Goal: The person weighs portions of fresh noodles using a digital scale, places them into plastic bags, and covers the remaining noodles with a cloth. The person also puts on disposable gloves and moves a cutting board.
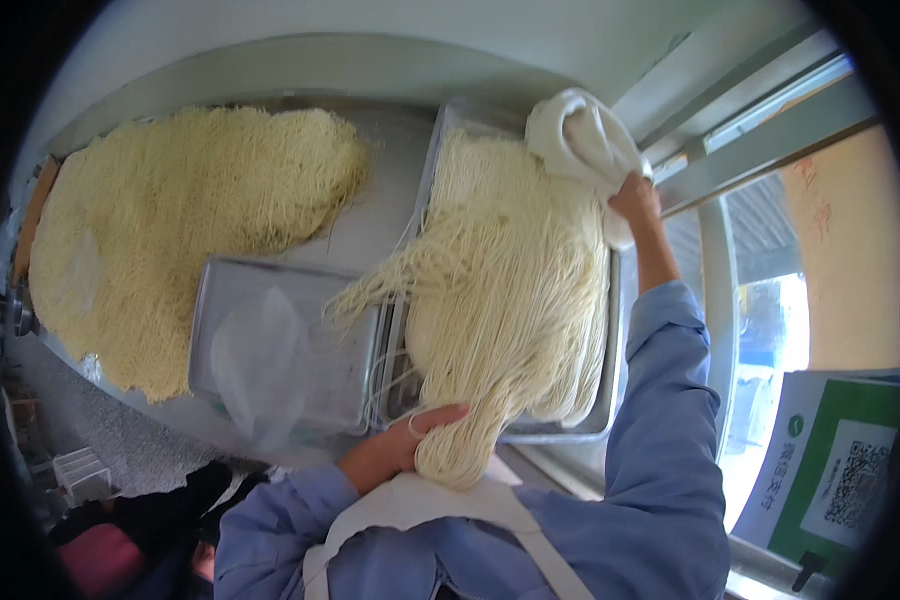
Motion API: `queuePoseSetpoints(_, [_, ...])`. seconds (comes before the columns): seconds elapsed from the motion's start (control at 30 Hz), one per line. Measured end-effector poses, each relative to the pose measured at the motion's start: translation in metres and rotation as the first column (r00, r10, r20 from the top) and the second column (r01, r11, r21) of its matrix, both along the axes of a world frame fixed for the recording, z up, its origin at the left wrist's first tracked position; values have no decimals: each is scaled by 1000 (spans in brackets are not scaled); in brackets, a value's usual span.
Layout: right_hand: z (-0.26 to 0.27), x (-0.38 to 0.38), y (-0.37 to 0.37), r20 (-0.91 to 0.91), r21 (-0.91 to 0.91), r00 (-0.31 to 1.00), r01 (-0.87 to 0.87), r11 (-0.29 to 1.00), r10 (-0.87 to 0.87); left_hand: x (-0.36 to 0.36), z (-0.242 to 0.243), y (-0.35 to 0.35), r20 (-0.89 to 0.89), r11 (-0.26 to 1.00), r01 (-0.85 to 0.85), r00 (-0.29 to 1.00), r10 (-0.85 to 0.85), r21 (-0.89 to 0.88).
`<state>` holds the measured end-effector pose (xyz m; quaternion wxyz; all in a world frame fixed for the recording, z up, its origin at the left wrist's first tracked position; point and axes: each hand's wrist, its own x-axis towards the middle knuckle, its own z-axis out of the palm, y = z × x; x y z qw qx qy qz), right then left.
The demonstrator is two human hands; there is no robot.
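Long pale noodles fill a metal tray in front of me, and some strands spill over its left side. My left hand holds the looped near end of a noodle bundle, drawn over the tray's near edge towards my apron. At the tray's far right corner, my right hand grips a bunched white cloth. Part of that cloth lies over the noodles' far right edge, and some hangs below my hand.
A broad heap of thin noodles covers the left of the metal worktop. A smaller tray holds a translucent plastic bag. At right stand a window frame and a green-and-white sign with a printed code. Another person's dark clothing shows lower left.
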<state>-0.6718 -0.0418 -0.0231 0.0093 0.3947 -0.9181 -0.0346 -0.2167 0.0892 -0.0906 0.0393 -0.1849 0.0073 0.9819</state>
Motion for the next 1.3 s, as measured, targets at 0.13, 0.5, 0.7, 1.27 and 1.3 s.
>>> queuePoseSetpoints(0.13, [9, 88, 85, 18, -84, 982, -187, 979, 189, -5, 9, -1, 20, 1000, -9, 1000, 9, -7])
queuePoseSetpoints(0.5, [-64, 294, 275, 614, 323, -763, 475, 818, 202, -29, 89, -5, -105, 989, -91, 991, 79, -114])
queuePoseSetpoints(0.7, [-58, 304, 259, 648, 231, -674, 619, 750, 356, -30, 127, 5, -78, 966, -112, 992, 96, -231])
queuePoseSetpoints(1.27, [-21, 285, 173, 610, -85, -574, 638, 765, 547, -23, 160, 17, -95, 930, -41, 995, 7, -366])
queuePoseSetpoints(1.3, [-18, 282, 165, 582, -285, -526, 582, 762, 620, -23, 162, 19, -112, 889, -47, 994, -5, -455])
